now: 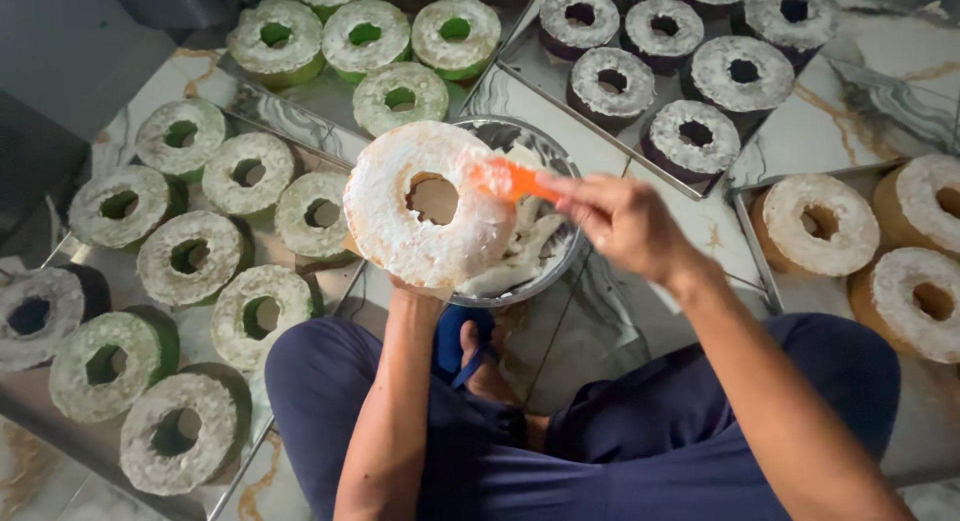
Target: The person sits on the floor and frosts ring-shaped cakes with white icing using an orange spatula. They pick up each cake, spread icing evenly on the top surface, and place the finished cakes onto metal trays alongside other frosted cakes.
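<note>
A ring-shaped cake [395, 216] with white frosting on top is held up from below by my left hand [412, 286], which is mostly hidden under it. My right hand [620, 221] grips an orange spatula [508, 180] whose blade touches the cake's top near the centre hole. Behind the cake stands a metal bowl [560, 161] with white frosting in it. I sit cross-legged in dark blue trousers on a marble floor.
Metal trays surround me: green frosted ring cakes [190, 256] on the left and at top [365, 36], dark purple ones [690, 136] at top right, brown ones [820, 224] at right. A bare foot [478, 356] rests near the bowl.
</note>
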